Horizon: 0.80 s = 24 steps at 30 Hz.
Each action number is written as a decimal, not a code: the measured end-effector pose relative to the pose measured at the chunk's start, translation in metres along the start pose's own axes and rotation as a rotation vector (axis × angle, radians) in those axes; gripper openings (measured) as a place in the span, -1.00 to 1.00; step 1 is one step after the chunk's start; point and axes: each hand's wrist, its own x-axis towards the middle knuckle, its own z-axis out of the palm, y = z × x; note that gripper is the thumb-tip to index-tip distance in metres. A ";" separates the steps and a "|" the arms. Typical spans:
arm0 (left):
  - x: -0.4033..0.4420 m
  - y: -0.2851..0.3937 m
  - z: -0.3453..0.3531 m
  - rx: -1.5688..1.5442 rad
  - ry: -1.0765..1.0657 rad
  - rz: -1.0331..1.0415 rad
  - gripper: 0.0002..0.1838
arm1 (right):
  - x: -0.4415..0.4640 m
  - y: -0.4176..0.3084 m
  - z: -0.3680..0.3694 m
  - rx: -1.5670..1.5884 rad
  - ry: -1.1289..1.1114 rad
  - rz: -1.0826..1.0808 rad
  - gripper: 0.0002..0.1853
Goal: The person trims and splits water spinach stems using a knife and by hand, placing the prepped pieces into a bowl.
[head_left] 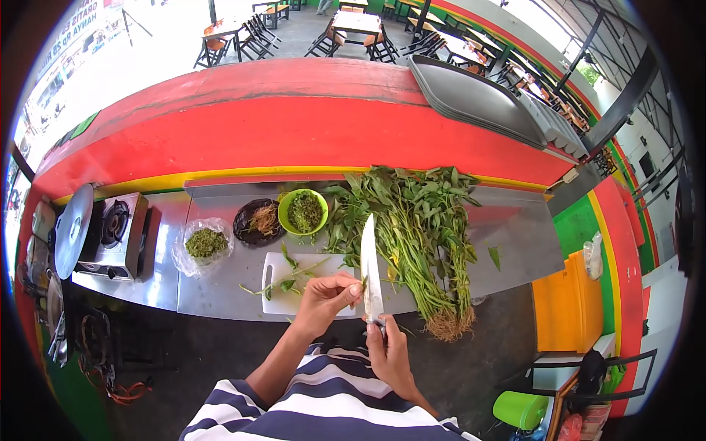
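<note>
Bowl (283,217) behind board (273,266), greens (412,235) right

Strong daylight enters from the upper left, where the background (110,88) washes out to white. The steel counter (522,242) shows sheen and blurred reflections; the floor (206,345) beneath is dim. The knife blade (370,257) gleams pale. Wide-angle distortion bows the red wall (243,132), and black fills the corners.

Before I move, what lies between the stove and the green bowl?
Head view: a clear bag with chopped greens, then a dark container with brown scraps.
</note>
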 end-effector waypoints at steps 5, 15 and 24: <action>-0.001 0.008 -0.005 0.016 0.031 -0.004 -0.88 | -0.001 -0.003 0.005 -0.037 -0.032 0.013 -0.80; -0.010 0.020 -0.020 -0.024 0.100 -0.075 -0.89 | -0.002 -0.002 0.025 -0.046 -0.080 -0.012 -0.78; -0.033 0.032 -0.036 -0.018 0.187 -0.052 -0.90 | -0.004 -0.007 0.055 -0.090 -0.074 -0.026 -0.79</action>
